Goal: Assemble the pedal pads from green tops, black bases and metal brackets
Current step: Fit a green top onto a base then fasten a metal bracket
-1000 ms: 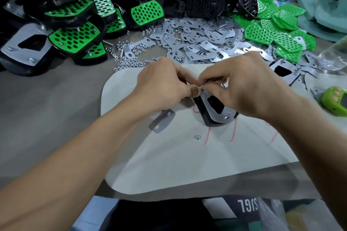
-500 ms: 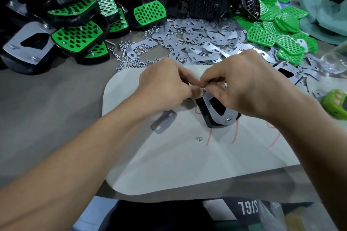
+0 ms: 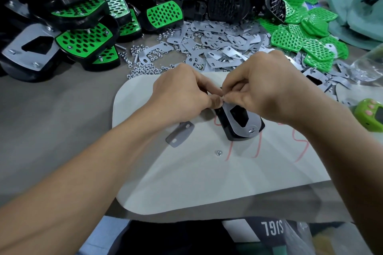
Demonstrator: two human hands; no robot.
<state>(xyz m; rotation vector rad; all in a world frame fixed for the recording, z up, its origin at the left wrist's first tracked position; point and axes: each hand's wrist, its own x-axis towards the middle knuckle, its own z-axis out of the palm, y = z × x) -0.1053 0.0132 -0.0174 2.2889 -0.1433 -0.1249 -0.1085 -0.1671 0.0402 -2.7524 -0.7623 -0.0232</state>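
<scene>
I note finished pads (image 3: 83, 41) crowding left of the left hand (image 3: 182, 97), green tops (image 3: 306, 43) right of the right hand (image 3: 269, 89). Beyond both, bracket heap (image 3: 219, 43) and loose nuts (image 3: 145, 67) bar passage. Nearer side: open mat (image 3: 207, 184), one stray nut (image 3: 218, 153).

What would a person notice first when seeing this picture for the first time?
The left hand and right hand meet at the centre and pinch the upper end of a metal bracket on a black base. Bright green tops pile up far right; finished pads far left.
</scene>
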